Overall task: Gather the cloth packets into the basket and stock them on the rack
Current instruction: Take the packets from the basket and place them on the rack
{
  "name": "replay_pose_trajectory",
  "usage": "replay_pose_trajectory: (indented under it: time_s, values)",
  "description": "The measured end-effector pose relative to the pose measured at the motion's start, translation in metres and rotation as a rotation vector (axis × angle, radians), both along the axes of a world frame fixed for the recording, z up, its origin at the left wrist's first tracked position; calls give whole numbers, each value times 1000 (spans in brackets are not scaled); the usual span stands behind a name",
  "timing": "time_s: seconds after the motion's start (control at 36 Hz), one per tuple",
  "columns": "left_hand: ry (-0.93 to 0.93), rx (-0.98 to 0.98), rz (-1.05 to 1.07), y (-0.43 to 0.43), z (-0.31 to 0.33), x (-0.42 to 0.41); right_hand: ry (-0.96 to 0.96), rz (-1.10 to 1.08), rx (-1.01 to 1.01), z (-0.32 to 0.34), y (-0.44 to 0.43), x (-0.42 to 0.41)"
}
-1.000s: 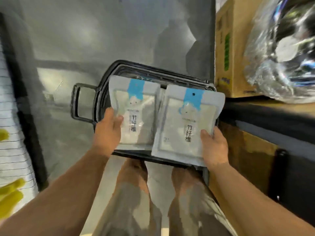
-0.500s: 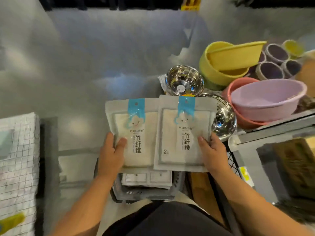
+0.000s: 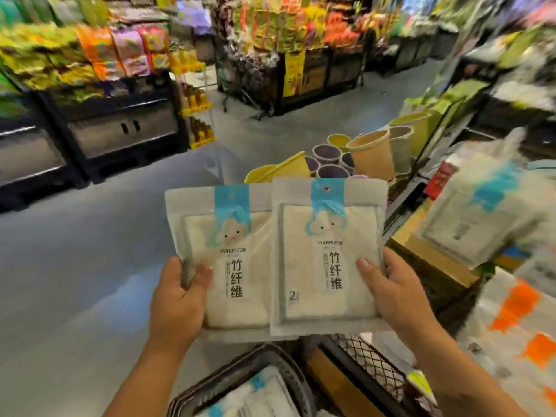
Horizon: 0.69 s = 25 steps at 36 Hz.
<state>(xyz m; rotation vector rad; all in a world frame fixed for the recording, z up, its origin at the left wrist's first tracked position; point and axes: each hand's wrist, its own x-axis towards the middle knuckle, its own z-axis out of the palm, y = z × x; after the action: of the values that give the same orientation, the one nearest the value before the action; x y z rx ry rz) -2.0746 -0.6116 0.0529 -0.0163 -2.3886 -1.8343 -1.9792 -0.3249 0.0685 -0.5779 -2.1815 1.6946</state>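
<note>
I hold two white cloth packets with blue header strips side by side at chest height. My left hand (image 3: 177, 302) grips the left packet (image 3: 228, 254) by its lower left edge, thumb on its front. My right hand (image 3: 394, 293) grips the right packet (image 3: 325, 254) at its lower right edge; this packet overlaps the left one. Below them stands the dark basket (image 3: 249, 365) with more packets (image 3: 258, 395) inside. Another blurred packet (image 3: 478, 212) of the same kind hangs on the rack at the right.
Stacked plastic buckets and basins (image 3: 358, 155) stand on the floor beyond the packets. A wire mesh shelf (image 3: 370, 359) and wooden rack edge (image 3: 430, 257) lie to the right. Dark display stands (image 3: 120, 130) with colourful goods line the far side of the grey aisle floor.
The view has swung up from the basket to the shop aisle. Both packets have risen with my hands, still held the same way; the basket now lies lower in view.
</note>
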Motion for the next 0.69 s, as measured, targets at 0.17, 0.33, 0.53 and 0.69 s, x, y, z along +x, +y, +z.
replay_pose_trajectory:
  time_s: [0.17, 0.33, 0.53, 0.69]
  values:
    - [76, 101, -226, 82, 42, -32, 157, -203, -66, 42, 57, 22]
    - [91, 186, -425, 189, 78, -54, 223, -327, -55, 69, 134, 32]
    - [94, 365, -635, 321, 113, -59, 323, -398, -106, 91, 223, 30]
    - [58, 478, -702, 419, 114, -65, 449, -424, -262, 82, 294, 21]
